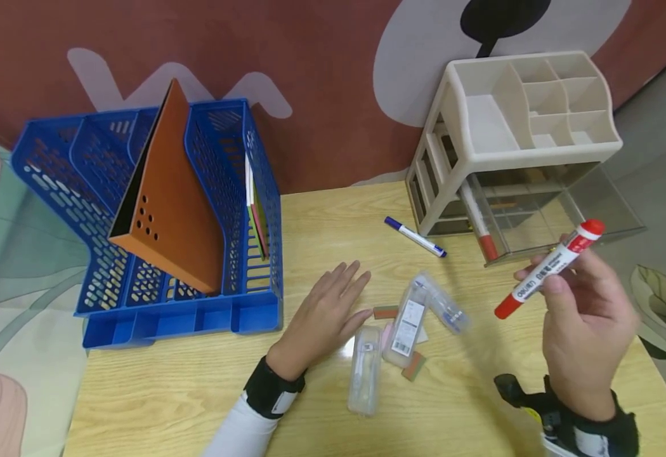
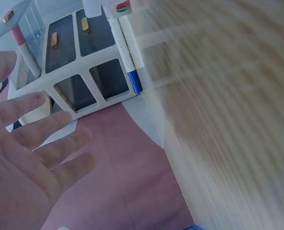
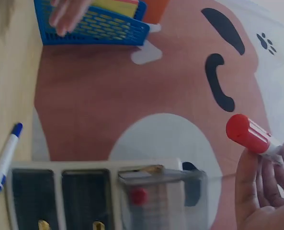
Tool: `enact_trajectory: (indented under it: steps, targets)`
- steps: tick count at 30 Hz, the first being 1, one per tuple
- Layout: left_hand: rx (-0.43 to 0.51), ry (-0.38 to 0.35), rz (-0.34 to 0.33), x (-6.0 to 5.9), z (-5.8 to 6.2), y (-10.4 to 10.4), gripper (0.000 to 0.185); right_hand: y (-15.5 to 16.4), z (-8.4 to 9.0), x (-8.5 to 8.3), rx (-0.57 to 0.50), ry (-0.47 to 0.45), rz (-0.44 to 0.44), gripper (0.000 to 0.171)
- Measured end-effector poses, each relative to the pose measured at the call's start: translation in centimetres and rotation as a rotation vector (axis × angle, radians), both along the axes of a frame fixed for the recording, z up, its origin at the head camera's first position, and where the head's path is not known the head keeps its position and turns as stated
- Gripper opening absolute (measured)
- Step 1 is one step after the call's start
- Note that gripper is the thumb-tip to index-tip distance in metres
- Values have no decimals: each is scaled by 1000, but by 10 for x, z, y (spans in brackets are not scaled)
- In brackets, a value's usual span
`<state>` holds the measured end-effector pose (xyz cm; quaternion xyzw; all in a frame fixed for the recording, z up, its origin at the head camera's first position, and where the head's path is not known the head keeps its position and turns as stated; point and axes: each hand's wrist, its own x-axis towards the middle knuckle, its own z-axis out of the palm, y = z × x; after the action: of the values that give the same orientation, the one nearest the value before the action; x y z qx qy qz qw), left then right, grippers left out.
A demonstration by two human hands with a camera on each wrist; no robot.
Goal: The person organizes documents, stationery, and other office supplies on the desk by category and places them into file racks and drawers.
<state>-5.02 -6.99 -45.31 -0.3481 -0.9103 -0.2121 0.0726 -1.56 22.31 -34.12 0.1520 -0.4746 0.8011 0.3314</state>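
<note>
My right hand (image 1: 590, 317) holds a red marker (image 1: 551, 271) between thumb and fingers, tilted in front of the pulled-out clear drawer (image 1: 607, 206). In the right wrist view the marker's red end (image 3: 247, 133) sticks out past the fingers. Another marker with a red cap (image 1: 479, 222) lies inside the drawer, along its left side. My left hand (image 1: 324, 317) is spread low over the table, fingers extended, holding nothing; its palm (image 2: 22, 158) shows in the left wrist view. Nearest to it is a clear plastic case (image 1: 365, 374). A blue-capped marker (image 1: 415, 237) lies beside the drawer unit.
The cream desktop drawer unit (image 1: 538, 155) has open compartments on top. A blue file rack (image 1: 179, 324) at left holds an orange folder (image 1: 181, 209) and thin booklets (image 1: 257, 219). More clear cases (image 1: 407, 324) lie mid-table over small coloured pieces (image 1: 414, 366). A patterned cloth hangs behind.
</note>
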Motion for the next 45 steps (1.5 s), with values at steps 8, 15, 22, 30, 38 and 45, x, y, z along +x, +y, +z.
enact_trajectory:
  steps: [8,15,22,30,38,45]
  targets:
    - [-88,-10,7,4,0,-8,62,36,15,-2,297,-230,-96,42]
    - [-126,-4,21,9,0,-16,59,59,32,-11,833,-498,-325,38]
    - [-146,28,16,15,-3,-24,59,80,42,-27,1111,-588,-366,34]
    - [-190,22,7,21,-5,-31,58,93,53,-49,1372,-553,-397,28]
    - [-214,12,16,26,-6,-35,58,94,60,-69,1589,-352,-408,26]
    - [-220,0,18,28,-4,-37,57,90,64,-88,1758,-411,-329,23]
